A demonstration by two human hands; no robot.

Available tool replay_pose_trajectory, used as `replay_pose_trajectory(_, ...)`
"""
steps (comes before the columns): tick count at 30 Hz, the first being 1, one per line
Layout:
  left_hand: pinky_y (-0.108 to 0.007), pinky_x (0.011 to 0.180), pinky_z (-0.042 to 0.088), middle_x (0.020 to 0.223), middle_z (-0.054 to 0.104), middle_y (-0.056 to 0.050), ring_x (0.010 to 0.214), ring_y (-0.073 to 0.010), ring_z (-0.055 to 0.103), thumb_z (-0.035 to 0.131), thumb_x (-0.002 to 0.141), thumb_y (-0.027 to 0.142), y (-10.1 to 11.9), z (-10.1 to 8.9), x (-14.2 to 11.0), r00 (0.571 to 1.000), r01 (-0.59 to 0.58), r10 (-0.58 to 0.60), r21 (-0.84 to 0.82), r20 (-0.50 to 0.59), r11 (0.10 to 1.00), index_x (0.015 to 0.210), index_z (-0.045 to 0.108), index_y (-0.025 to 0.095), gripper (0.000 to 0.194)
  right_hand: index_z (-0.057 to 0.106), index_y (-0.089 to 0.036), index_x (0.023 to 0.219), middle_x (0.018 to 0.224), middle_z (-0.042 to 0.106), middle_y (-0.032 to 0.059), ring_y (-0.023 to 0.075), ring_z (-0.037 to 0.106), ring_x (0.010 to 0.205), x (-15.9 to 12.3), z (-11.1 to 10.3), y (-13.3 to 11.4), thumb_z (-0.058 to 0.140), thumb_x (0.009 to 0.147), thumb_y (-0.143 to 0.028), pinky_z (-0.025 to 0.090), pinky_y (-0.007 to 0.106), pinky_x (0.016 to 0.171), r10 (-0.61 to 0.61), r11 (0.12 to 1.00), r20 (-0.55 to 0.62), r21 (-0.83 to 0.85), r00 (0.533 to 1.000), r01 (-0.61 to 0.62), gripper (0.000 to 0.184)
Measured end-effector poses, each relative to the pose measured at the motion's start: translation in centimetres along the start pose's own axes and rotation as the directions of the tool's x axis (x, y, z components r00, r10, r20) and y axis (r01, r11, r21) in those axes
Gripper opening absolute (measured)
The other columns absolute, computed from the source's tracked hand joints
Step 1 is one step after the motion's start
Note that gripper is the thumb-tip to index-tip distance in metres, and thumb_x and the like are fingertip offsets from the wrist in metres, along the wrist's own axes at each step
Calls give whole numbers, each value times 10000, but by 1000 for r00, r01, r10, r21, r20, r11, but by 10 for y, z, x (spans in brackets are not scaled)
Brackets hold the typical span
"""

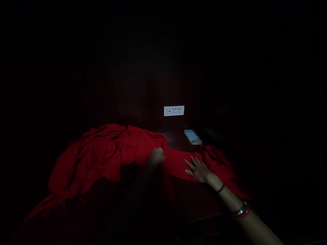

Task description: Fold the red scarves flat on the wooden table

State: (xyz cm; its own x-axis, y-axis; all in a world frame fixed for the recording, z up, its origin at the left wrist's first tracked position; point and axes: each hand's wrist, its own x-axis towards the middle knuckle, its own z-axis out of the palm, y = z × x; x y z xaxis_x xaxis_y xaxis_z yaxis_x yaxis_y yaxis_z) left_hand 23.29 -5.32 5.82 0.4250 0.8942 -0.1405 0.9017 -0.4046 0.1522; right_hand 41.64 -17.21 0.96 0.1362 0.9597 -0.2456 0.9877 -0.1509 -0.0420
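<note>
A long red cloth (178,163) lies across a dark surface, smooth in its middle and bunched into folds on the left, with thin strings at its lower left edge. My left hand (156,157) is closed in a fist at the middle of the cloth, and a fold of red fabric runs down beside it. Fingers spread, my right hand (200,172) rests flat on the smooth stretch to the right. A dark band and a metal bracelet circle the right wrist and forearm. Darkness hides most of my left forearm.
A white wall socket panel (174,111) is set in the dark wall behind the cloth. A pale flat rectangular object (192,137), blurred out, lies just beyond the cloth near my right hand. A dark surface edge (204,217) shows faintly at the front.
</note>
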Motion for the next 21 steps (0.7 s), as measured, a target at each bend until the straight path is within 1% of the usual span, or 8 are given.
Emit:
replay_pose_trajectory(5, -244, 636, 431, 987, 598, -121, 861, -201, 561, 441, 697, 235, -3, -20, -1, 999, 21, -20, 16, -32, 1000, 934, 543, 125, 281, 106, -279, 1328, 1400, 28, 84, 301, 23, 1253, 25, 5, -49, 163, 789, -591, 88, 519, 961, -71, 997, -4, 44, 997, 71, 626)
replay_pose_trajectory(8, -254, 643, 427, 993, 588, -138, 873, -211, 558, 437, 711, 241, -3, -28, -1, 998, 19, -18, 19, -61, 1000, 951, 534, 112, 289, 109, -284, 1328, 1401, 23, 78, 287, 12, 1257, 34, -3, -81, 197, 813, -532, 73, 515, 964, -140, 988, -22, 58, 990, 141, 579)
replay_pose_trajectory(10, -258, 639, 424, 995, 583, -149, 876, -219, 557, 441, 714, 246, -4, -31, -1, 997, 26, -24, 25, -72, 999, 956, 532, 104, 295, 138, -256, 1329, 1399, 50, 89, 273, 38, 1260, 31, -14, -86, 245, 819, -492, 98, 485, 974, -198, 978, 6, 68, 980, 197, 572)
replay_pose_trajectory(12, -252, 636, 420, 982, 588, -145, 871, -217, 560, 443, 711, 243, -7, -32, -1, 997, 30, -27, 35, -75, 999, 942, 539, 110, 284, 195, -208, 1323, 1393, 89, 111, 278, 51, 1258, 20, -26, -73, 266, 803, -517, 105, 470, 981, -175, 982, -7, 63, 984, 175, 609)
replay_pose_trajectory(15, -228, 623, 412, 954, 602, -122, 848, -197, 567, 446, 706, 254, -12, -31, -2, 997, 26, -23, 47, -73, 999, 908, 553, 131, 260, 212, -198, 1320, 1395, 60, 113, 315, -22, 1250, 1, -33, -31, 256, 781, -570, 27, 527, 964, 21, 1000, -150, -3, 988, -22, 657)
replay_pose_trajectory(17, -220, 614, 411, 939, 607, -116, 832, -188, 570, 446, 706, 262, -13, -30, -1, 997, 23, -19, 47, -71, 999, 896, 557, 135, 254, 168, -232, 1327, 1394, 61, 117, 347, -14, 1241, -7, -28, -7, 269, 765, -591, 46, 592, 923, 182, 983, -50, -21, 982, -183, 674)
replay_pose_trajectory(19, -226, 617, 415, 936, 607, -122, 826, -190, 572, 447, 705, 249, -11, -30, 0, 997, 18, -15, 40, -70, 999, 895, 558, 129, 251, 140, -262, 1328, 1395, 61, 114, 360, 20, 1237, -8, -18, 3, 246, 774, -587, 88, 619, 897, 228, 973, 40, -33, 973, -227, 651)
replay_pose_trajectory(21, -247, 626, 424, 945, 602, -140, 827, -206, 573, 455, 701, 224, -8, -30, 1, 997, 14, -12, 29, -72, 999, 903, 558, 115, 252, 139, -274, 1326, 1396, 63, 109, 369, 37, 1233, -4, -9, -2, 219, 785, -574, 115, 620, 893, 223, 974, 51, -35, 973, -222, 623)
